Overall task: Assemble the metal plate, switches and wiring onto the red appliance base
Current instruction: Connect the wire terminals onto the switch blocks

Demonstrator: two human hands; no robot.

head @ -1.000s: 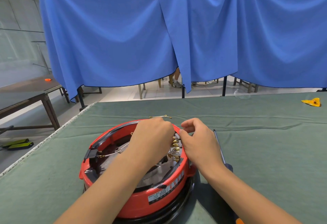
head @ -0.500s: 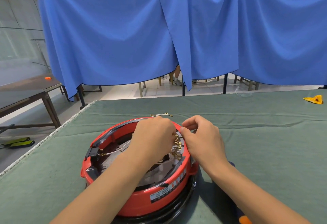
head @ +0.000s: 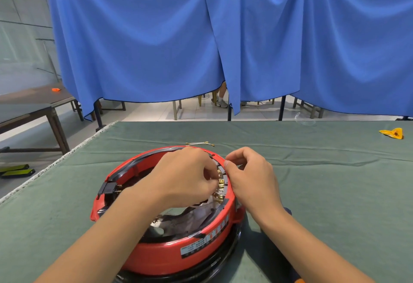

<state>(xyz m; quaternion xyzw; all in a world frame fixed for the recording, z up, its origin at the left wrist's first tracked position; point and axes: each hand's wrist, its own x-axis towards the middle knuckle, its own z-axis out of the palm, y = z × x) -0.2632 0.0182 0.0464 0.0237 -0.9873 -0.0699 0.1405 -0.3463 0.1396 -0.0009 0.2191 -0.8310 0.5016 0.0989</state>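
Red plastic forms the round appliance base, which sits on a black ring near the front edge of the green-covered bench, open side up. Inside its rim a dull metal plate shows at the near side, and a row of brass terminals runs along the right inner wall, beside a black strip on the rim. The left hand reaches over the middle of the base, its fingers curled down onto the brass terminals — what exactly they pinch is hidden under the knuckles. The right hand rests against the outside of the rim just beside those terminals, fingers curled and thumb tip pressed to the rim's top edge; whether it grips anything small there cannot be told. A black switch block sits at the left rim. Behind the base, apart from it, a short white wire with brass ends lies loose on the cloth. Far right lies a yellow scrap — well apart from everything else. Blue curtains hang behind the bench.
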